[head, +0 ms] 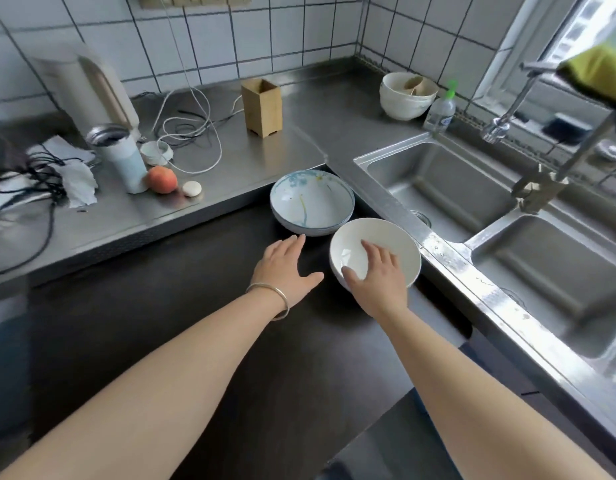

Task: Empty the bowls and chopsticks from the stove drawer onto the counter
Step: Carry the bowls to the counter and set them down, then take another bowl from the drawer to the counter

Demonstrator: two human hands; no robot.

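A plain white bowl point(396, 244) is tilted toward me just left of the sink edge, and my right hand point(375, 275) grips its near rim with the fingers inside. Behind it sits a stack of blue-patterned bowls point(311, 202) on the dark surface point(195, 306) below the steel counter point(251, 157). My left hand point(285, 268), with a silver bangle on the wrist, hovers flat with fingers spread just in front of that stack, not touching it. No chopsticks are visible.
On the counter stand a wooden chopstick holder point(262, 107), a tumbler point(121, 157), a peach point(161, 179), white cables point(188, 126), an electric kettle point(92, 88) and a bowl stack point(407, 95) beside a soap bottle point(439, 110). A double sink point(472, 188) lies to the right.
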